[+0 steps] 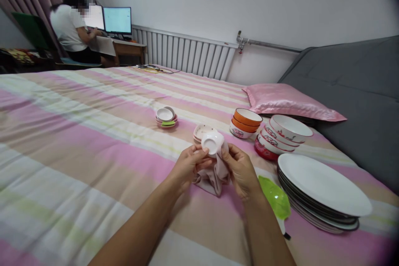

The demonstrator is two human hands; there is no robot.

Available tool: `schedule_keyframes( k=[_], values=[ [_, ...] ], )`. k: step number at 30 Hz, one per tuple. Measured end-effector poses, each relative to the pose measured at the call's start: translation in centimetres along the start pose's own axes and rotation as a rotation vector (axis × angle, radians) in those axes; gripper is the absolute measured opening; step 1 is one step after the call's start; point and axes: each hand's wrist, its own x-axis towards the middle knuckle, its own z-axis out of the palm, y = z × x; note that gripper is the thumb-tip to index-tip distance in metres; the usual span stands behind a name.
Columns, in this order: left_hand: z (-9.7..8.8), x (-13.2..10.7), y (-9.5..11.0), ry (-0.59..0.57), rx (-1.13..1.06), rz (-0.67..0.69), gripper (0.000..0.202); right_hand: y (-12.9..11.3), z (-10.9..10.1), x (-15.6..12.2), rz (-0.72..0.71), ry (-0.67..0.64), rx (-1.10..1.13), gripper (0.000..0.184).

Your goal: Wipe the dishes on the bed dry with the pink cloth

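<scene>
Between my two hands is a small white dish, its foot ring facing me. My left hand pinches the dish at its left edge. A greyish-pink cloth is bunched in my right hand, which presses it against the dish's right side; the cloth's lower end hangs between the hands. Just behind the held dish sit a couple of stacked shallow dishes with small dots inside, partly hidden. Farther left stands a little pile of small bowls and saucers with a green piece among them.
Right of my hands are orange and white bowls, larger white bowls, a stack of oval plates and a green leaf-shaped dish beside my right forearm. A pink pillow lies behind. A person sits at a desk, far left.
</scene>
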Motion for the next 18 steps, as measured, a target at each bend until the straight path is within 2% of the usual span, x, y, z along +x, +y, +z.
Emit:
schedule_keyframes(
  k=[4,8,14,18],
  values=[
    [0.3,-0.1,-0.2,-0.015,0.025,-0.006,0.023,0.3,0.0,0.2,-0.023,0.015,-0.029,0.03],
    [0.7,-0.4,-0.2,-0.002,0.134,0.057,0.032,0.3,0.1,0.1,-0.011,0.021,-0.025,0.034],
    [0.4,-0.4,-0.1,-0.042,0.293,0.1,0.04,-0.6,-0.3,0.0,0.047,0.031,0.126,0.031],
    [-0.1,-0.3,0.2,0.002,0.307,0.139,0.043,-1.3,-1.2,-0.1,0.036,0.033,0.163,0.029]
  ],
)
